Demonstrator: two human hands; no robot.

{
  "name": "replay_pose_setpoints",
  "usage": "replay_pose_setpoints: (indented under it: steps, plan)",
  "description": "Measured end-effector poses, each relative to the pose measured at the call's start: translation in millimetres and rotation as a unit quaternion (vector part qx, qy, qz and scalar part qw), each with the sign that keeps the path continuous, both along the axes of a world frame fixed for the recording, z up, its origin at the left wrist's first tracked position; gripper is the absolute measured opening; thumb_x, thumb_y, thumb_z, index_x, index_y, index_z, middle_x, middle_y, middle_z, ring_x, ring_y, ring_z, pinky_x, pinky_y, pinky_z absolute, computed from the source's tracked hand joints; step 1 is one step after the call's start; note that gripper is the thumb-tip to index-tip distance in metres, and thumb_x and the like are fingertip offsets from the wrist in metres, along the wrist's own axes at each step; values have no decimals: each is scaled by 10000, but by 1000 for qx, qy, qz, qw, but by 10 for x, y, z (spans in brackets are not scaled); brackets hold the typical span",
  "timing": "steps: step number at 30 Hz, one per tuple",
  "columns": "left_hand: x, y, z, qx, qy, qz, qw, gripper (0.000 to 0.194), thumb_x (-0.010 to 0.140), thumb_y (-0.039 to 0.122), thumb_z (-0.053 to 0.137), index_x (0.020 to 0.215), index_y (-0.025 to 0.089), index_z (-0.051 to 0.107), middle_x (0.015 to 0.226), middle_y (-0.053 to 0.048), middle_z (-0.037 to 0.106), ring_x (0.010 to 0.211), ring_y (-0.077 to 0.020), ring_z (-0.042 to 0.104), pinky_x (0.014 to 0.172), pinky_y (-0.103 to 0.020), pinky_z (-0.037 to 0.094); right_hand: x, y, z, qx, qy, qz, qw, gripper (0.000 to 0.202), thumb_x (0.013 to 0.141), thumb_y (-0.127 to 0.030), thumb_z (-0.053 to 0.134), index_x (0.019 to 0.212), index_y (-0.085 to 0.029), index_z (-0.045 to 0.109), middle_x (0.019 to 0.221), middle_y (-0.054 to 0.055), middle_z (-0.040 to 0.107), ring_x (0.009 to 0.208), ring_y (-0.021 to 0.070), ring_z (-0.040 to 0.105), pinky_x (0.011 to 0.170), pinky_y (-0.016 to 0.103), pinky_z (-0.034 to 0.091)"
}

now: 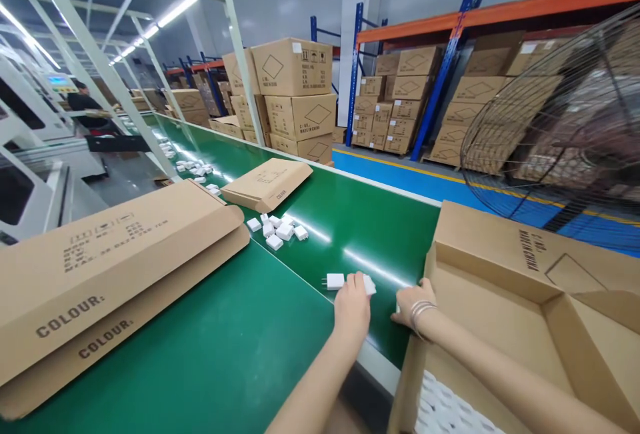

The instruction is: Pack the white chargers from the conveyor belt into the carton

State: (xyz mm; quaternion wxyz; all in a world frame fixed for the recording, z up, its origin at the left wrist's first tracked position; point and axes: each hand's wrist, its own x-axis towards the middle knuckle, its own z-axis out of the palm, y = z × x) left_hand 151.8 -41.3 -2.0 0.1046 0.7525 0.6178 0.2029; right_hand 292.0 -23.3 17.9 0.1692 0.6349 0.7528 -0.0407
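Observation:
My left hand [353, 301] is closed around white plug chargers [370, 285] just above the green belt; the fingers hide part of them. Beside its fingertips lies another white charger [335, 281], prongs pointing left. My right hand [418, 301], with bangles at the wrist, is closed at the near left edge of the open carton [493, 281]. A sliver of white shows at its fingertips, probably a charger mostly covered by the hand. Rows of white pieces [450, 407] sit in the carton's near compartment.
On the green belt [385, 234] lie a loose pile of chargers [275, 227] and a flattened carton [270, 183]. Stacked flat cartons [115, 274] cover the left side. A large fan [565, 127] stands behind the open carton. Stacked boxes [300, 97] stand beyond the belt.

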Motion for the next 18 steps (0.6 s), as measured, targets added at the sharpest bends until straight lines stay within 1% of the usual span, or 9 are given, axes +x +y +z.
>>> replay_pose_setpoints:
  steps: [2, 4, 6, 8, 11, 13, 14, 16, 18]
  plan:
    - [-46, 34, 29, 32, -124, 32, 991, 337, 828, 141, 443, 1158, 163, 381, 1065, -83, 491, 954, -191, 530, 786, -303, 441, -28, -8, -12, -7, -5, -2, 1000, 368, 635, -263, 674, 971, -138, 590, 836, 135, 678, 780, 301, 623, 773, 424, 307]
    - [-111, 81, 50, 42, -218, 50, 974, 312, 844, 189, 434, 1151, 187, 381, 1074, -73, 479, 961, -182, 526, 797, -302, 437, -86, 7, -6, 7, 3, 8, 1000, 440, 651, -124, 624, 1079, -129, 520, 887, 139, 667, 805, 278, 617, 738, 380, 325]
    - [-189, 133, 68, 43, -279, 65, 957, 282, 846, 227, 436, 1125, 199, 402, 1048, -64, 482, 937, -180, 534, 796, -311, 439, -175, 49, 38, 43, 19, 29, 998, 468, 674, -39, 549, 1130, -116, 474, 969, 154, 639, 896, 269, 585, 769, 377, 315]
    - [-276, 182, 87, 63, -322, 94, 940, 278, 842, 234, 440, 1115, 196, 405, 1031, -67, 479, 941, -183, 530, 805, -320, 438, -293, 115, 111, 84, 45, 54, 994, 449, 717, -47, 504, 1156, -124, 446, 1046, 151, 604, 1005, 274, 519, 810, 396, 300]
    - [-420, 242, 103, 120, -357, 167, 911, 298, 833, 216, 439, 1126, 188, 390, 1054, -88, 461, 974, -200, 515, 823, -351, 436, -517, 220, 188, 102, 89, 95, 986, 365, 778, -152, 510, 1139, -181, 456, 1085, 94, 582, 1053, 256, 467, 804, 383, 337]
    - [-515, 275, 93, 156, -361, 205, 896, 310, 833, 222, 433, 1138, 195, 381, 1079, -97, 449, 1007, -211, 502, 840, -370, 432, -691, 266, 172, 83, 108, 124, 983, 316, 786, -182, 544, 1096, -205, 490, 1046, 51, 595, 1006, 209, 495, 785, 330, 381]
    - [-556, 290, 81, 167, -359, 218, 892, 315, 836, 230, 429, 1145, 201, 378, 1087, -98, 448, 1022, -213, 497, 846, -373, 431, -782, 278, 144, 71, 111, 135, 982, 287, 793, -191, 554, 1077, -199, 507, 1021, 40, 599, 971, 190, 515, 777, 313, 403]
    - [-613, 316, 49, 162, -346, 227, 896, 320, 835, 233, 427, 1151, 204, 380, 1092, -97, 458, 1037, -209, 500, 853, -361, 432, -955, 288, 64, 52, 107, 145, 982, 218, 832, -230, 539, 1043, -177, 537, 1000, 39, 593, 911, 168, 545, 773, 320, 442]
    - [-632, 333, 21, 118, -317, 208, 918, 357, 813, 210, 458, 1161, 198, 380, 1109, -99, 481, 1048, -206, 509, 857, -338, 432, -1095, 295, -19, 42, 103, 148, 983, 222, 865, -288, 504, 1045, -165, 545, 1036, 54, 572, 897, 172, 556, 774, 364, 468]
